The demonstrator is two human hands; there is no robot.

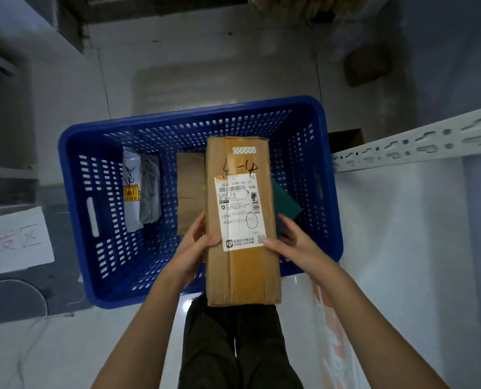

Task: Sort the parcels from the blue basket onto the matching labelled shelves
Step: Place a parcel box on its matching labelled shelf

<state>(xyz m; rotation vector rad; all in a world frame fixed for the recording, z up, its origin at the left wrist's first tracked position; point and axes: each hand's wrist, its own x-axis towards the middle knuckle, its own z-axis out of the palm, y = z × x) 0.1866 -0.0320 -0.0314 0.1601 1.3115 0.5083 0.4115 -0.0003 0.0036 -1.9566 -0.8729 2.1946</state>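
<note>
The basket is blue, with perforated walls, and it stands on a pale floor. Above its near right part the person holds a long brown box, taped along the middle. The box carries a white label and a handwritten mark that looks like "4-4" near its far end. Its near end reaches out over the near rim of the basket.

Inside the basket, a second brown parcel lies just left of the box. Grey bags lean near the left wall, one with an orange sticker. A green parcel shows at the right, partly hidden by the box.

The left hand grips the left side of the box, thumb on top. The right hand grips the right side in the same way.

A grey shelf post crosses at the right of the basket. A white sign with red writing lies at the left.
</note>
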